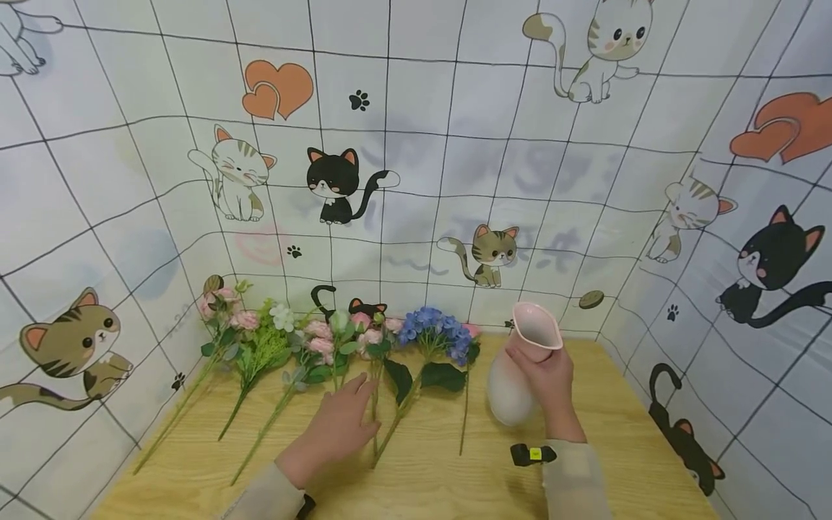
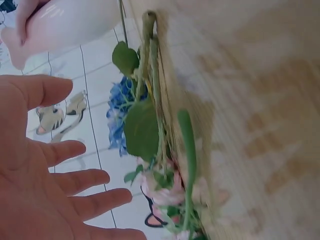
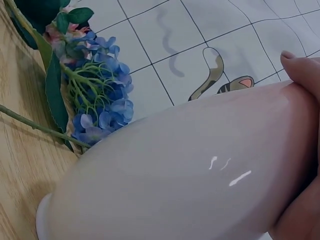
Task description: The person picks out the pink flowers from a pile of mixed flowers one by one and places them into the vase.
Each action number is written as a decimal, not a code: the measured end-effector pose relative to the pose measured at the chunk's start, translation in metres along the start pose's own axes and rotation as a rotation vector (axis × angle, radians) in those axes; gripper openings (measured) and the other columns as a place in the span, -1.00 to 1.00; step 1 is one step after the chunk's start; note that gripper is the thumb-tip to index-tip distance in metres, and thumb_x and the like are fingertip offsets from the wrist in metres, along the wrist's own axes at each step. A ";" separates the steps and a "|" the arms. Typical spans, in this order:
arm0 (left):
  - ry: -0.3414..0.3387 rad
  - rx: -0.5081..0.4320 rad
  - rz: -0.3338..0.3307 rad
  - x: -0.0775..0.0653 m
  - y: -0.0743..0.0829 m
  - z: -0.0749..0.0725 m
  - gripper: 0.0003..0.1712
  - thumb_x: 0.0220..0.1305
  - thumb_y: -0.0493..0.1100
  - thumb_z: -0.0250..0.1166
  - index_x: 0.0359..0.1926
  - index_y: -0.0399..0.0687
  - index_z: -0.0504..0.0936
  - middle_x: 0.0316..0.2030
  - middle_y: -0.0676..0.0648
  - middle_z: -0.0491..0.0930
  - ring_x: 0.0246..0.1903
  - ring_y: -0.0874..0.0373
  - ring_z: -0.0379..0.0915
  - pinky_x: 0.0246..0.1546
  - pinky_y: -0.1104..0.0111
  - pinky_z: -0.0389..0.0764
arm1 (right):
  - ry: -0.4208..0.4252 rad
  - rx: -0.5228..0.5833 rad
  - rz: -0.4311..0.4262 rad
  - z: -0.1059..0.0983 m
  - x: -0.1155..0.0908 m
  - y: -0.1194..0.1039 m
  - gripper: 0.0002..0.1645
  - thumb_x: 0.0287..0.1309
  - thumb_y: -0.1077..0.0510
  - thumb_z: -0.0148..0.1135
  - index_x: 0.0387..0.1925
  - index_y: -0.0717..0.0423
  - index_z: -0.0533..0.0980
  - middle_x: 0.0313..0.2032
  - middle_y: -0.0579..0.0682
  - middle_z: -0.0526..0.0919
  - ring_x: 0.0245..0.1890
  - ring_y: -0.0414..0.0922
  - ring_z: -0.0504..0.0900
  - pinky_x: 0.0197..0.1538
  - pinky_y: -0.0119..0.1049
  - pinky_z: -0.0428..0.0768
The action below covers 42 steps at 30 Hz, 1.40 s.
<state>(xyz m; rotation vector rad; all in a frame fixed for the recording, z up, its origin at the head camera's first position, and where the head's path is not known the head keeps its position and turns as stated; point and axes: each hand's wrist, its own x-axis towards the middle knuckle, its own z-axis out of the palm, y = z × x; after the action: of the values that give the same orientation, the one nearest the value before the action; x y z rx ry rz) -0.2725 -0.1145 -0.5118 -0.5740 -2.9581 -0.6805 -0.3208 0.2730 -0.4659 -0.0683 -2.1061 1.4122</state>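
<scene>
Right hand [image 1: 549, 381] curled round neck of pink-and-white vase [image 1: 510, 391], vase tilted. Left hand [image 1: 339, 427] left of vase, fingers spread, holding nothing. Blue hydrangea [image 1: 434, 328] near vase's left side; pink roses [image 1: 320, 347] farther left of vase.

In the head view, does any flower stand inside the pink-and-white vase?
No, the pink-and-white vase held by the right hand has no stem or bloom rising out of it.

Wood-grain tabletop [image 1: 429, 491]: pink flowers [image 1: 320, 347], blue hydrangea [image 1: 425, 326], green sprig [image 1: 263, 354] lying flat.
</scene>
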 end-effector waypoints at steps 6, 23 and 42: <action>0.031 -0.043 -0.079 -0.004 -0.013 -0.009 -0.11 0.38 0.06 0.45 0.59 -0.09 0.31 0.52 -0.35 0.33 0.27 -0.34 0.55 0.12 -0.24 0.63 | 0.022 0.009 0.018 0.004 0.000 0.001 -0.08 0.06 0.09 0.68 0.44 -0.02 0.45 0.23 0.02 0.65 0.03 -0.38 0.52 0.15 -0.36 0.49; 0.178 -0.052 -0.196 -0.001 -0.041 -0.026 -0.34 0.38 -0.16 0.43 0.42 -0.27 0.49 0.21 -0.33 0.65 -0.16 -0.13 0.72 -0.20 0.01 0.72 | 0.079 -0.025 0.009 0.010 0.001 0.005 -0.14 0.06 0.10 0.63 0.38 0.02 0.45 0.21 0.13 0.66 0.04 -0.16 0.54 0.22 0.01 0.54; -0.084 0.123 -0.312 -0.007 -0.022 -0.022 -0.37 0.18 0.24 0.57 -0.69 0.08 0.38 -0.72 0.11 0.21 -0.71 0.20 0.18 -0.69 0.35 0.18 | 0.076 -0.043 -0.006 0.011 0.001 0.008 -0.13 0.08 0.09 0.62 0.40 0.07 0.43 0.23 0.19 0.65 0.09 -0.03 0.58 0.23 0.10 0.56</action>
<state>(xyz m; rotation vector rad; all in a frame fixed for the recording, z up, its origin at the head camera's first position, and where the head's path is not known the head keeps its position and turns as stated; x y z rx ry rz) -0.2744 -0.1446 -0.5020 -0.1357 -3.1736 -0.4973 -0.3290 0.2675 -0.4750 -0.1303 -2.0729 1.3400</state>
